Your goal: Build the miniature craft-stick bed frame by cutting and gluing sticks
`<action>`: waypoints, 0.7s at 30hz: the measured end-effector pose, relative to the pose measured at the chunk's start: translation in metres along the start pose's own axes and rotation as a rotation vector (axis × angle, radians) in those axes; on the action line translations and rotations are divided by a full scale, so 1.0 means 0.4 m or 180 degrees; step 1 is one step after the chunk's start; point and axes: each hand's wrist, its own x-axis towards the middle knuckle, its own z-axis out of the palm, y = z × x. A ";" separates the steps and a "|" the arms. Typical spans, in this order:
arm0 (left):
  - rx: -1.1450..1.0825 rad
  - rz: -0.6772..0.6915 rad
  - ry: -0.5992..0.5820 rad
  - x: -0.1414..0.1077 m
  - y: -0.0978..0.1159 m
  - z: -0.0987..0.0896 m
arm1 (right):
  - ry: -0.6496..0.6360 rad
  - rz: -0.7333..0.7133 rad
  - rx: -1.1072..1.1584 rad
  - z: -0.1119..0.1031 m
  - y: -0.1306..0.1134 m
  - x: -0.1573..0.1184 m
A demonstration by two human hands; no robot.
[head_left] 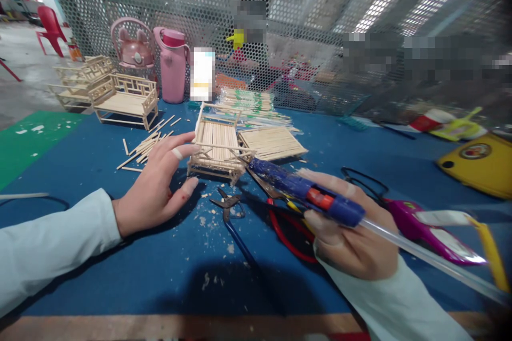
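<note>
and we're looking at long sleeves on both arms, folks, a pale, minty blue! we've got the left sleeve (pixel 60 248) in soft cloth, creased along its length, ending in a loose cuff (pixel 109 213) at the wrist. over to the left grip (pixel 154 189), and there's a whitish band (pixel 177 154) ringing one finger, plus a pale thumb covering (pixel 192 185) at the tip! across we go to the right sleeve (pixel 392 298), same minty shade, wrinkled, running out at the bottom edge. on the right grip (pixel 358 240) we spot another pale band (pixel 351 190) around a finger, slightly blurred for us.
</note>
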 end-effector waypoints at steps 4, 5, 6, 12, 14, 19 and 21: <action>-0.0016 0.0001 0.0033 0.000 0.000 0.000 | -0.0002 -0.0042 -0.0081 0.001 0.014 -0.004; -0.0014 0.0002 0.0038 0.000 0.001 0.000 | -0.0011 -0.0024 -0.0088 0.001 0.016 -0.004; -0.0011 0.0004 0.0033 0.001 0.001 0.000 | -0.0025 -0.0002 -0.0088 0.001 0.017 -0.005; 0.0001 0.0002 0.0012 0.002 0.000 0.001 | -0.0059 0.0077 -0.0004 0.000 0.019 -0.008; 0.0011 0.0000 0.0005 0.002 -0.001 0.001 | -0.0052 0.0073 0.0019 0.000 0.019 -0.010; 0.0014 0.0009 -0.0004 0.001 -0.001 0.001 | 0.0049 0.0101 0.0028 -0.004 0.023 -0.009; 0.0007 -0.0001 -0.0005 0.001 0.000 0.001 | 0.0123 0.0029 0.0050 -0.006 0.022 -0.008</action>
